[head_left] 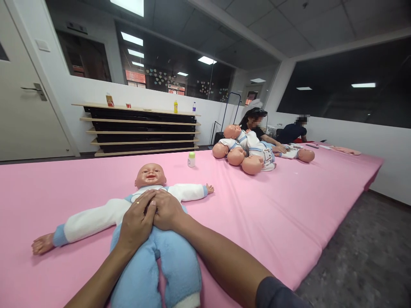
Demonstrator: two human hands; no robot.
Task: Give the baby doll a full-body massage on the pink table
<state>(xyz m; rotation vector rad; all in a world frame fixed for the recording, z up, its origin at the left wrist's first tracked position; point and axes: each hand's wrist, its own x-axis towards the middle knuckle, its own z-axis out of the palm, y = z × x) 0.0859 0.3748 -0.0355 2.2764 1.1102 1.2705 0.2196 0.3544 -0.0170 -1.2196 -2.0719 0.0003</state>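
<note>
A baby doll point(156, 256) in a white and light-blue suit lies on its back in front of me, arms spread wide and head away from me. My left hand point(138, 216) rests on the doll's belly, fingers stretched out and a ring on one of them. Against it, my right hand point(167, 209) lies on the same spot with its fingers extended, partly overlapped by the left thumb. Both palms face down and are hidden. Beyond the doll's outstretched arm stands a small white bottle point(191, 160) with a green cap.
A pink-covered table point(257, 222) carries everything. Several more dolls point(252, 164) are piled farther back. Behind them a person point(257, 126) reaches toward another doll point(306, 155); a second person point(293, 130) sits farther off. Stacked boards point(141, 128) stand by the wall.
</note>
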